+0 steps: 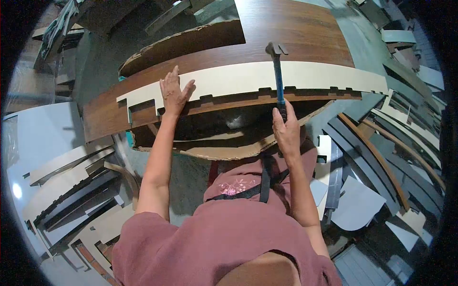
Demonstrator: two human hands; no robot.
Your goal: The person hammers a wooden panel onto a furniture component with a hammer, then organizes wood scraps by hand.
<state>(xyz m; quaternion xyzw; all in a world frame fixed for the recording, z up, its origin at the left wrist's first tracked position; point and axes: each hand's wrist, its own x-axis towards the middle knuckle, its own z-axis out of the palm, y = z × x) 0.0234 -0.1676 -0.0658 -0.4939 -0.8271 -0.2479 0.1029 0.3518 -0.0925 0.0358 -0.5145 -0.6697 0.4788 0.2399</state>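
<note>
A long cream board (229,78) with notches along its near edge lies across a brown wood-grain panel (296,28). My left hand (175,91) rests on the board's left part, fingers spread, with its palm over the near edge. In my right hand (286,126) is a hammer (277,71), gripped by its dark handle end. Its blue shaft points away from me, and the metal head overlaps the board's far edge in this view. Below the panel sits an open cardboard box (224,151), its torn rim facing me.
Stacked cut boards (71,176) stand on the left beside a pale sheet (45,128). Curved strips and offcuts (381,157) are piled on the right, with a white rounded piece (358,202) among them. More timber (167,16) lies at the back.
</note>
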